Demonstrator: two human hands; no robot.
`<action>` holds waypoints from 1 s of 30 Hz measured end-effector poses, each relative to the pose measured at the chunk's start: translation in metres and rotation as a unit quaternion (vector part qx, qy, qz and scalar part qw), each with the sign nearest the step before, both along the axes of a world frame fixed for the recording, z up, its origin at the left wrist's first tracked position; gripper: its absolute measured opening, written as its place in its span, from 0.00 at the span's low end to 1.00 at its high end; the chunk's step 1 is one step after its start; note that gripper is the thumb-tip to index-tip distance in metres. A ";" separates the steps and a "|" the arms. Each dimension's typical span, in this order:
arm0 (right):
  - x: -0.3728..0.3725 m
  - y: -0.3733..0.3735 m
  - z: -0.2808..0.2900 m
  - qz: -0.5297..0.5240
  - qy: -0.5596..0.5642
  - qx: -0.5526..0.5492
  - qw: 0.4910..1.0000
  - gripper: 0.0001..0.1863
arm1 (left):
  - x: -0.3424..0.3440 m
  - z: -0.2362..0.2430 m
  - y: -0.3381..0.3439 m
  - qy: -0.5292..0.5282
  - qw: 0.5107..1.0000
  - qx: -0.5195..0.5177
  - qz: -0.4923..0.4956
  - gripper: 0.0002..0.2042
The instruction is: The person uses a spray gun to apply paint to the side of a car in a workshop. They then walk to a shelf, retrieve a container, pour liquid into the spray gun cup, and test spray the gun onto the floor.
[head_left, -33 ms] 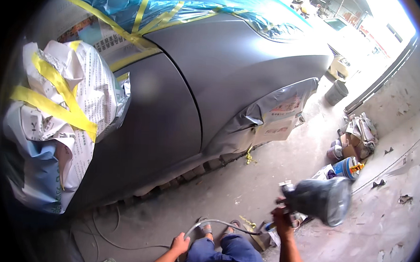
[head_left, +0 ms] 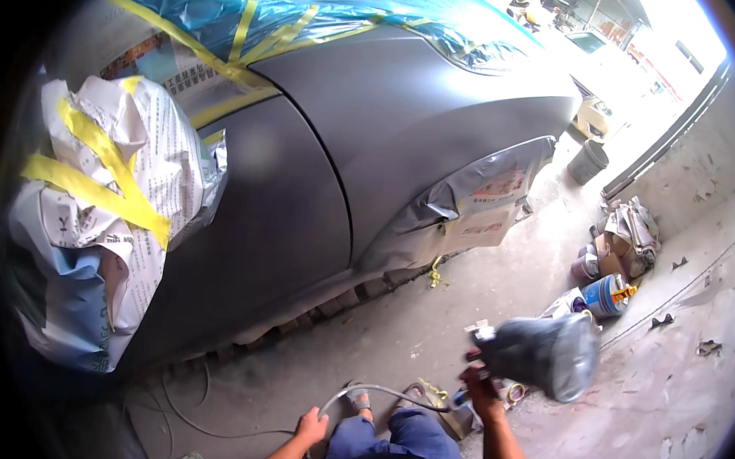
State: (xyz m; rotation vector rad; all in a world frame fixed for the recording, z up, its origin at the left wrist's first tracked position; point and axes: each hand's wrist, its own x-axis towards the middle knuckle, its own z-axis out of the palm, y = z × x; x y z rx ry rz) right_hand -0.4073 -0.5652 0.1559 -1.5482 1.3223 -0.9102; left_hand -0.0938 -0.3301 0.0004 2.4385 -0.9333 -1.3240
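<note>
Two grips: right hand (head_left: pixel 484 392), fingers round spray gun (head_left: pixel 527 353); left hand (head_left: pixel 312 427), fingers round hose (head_left: pixel 384 388)
Grey panels (head_left: pixel 424 99): seemingly evenly coated
Masking paper (head_left: pixel 160 135): still on

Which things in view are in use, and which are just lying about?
In use:
spray gun, in the right hand
hose, in the left hand
grey car, partly covered and taped

Apparently lying about:
blue can
dark bucket
cardboard
</note>
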 end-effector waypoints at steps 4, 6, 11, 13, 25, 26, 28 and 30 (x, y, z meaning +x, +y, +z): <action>0.025 0.004 -0.019 0.195 0.121 -0.039 0.972 0.07 | 0.011 0.006 0.000 -0.051 0.998 0.037 0.000 0.17; 0.040 -0.014 -0.006 0.210 0.199 0.030 0.957 0.08 | 0.013 0.007 0.000 -0.071 0.997 0.031 0.001 0.17; -0.039 -0.092 0.018 -0.077 -0.182 0.075 0.977 0.06 | -0.029 0.029 -0.034 -0.046 0.998 0.019 0.049 0.15; -0.076 -0.123 0.035 -0.239 -0.161 0.143 0.947 0.07 | -0.052 0.026 -0.043 -0.058 0.997 0.007 0.054 0.15; -0.103 -0.157 -0.027 0.318 0.180 -0.254 0.895 0.01 | -0.165 0.050 -0.096 -0.103 0.984 0.064 0.131 0.17; -0.099 -0.155 -0.020 0.317 0.134 -0.226 0.911 0.01 | -0.167 0.047 -0.084 -0.111 0.982 0.066 0.141 0.17; -0.088 -0.155 0.006 0.310 0.048 -0.171 0.934 0.02 | -0.172 0.046 -0.074 -0.120 0.975 0.075 0.169 0.16; -0.081 -0.168 0.042 0.268 -0.046 -0.052 0.961 0.06 | -0.177 0.045 -0.073 -0.138 0.969 0.070 0.195 0.17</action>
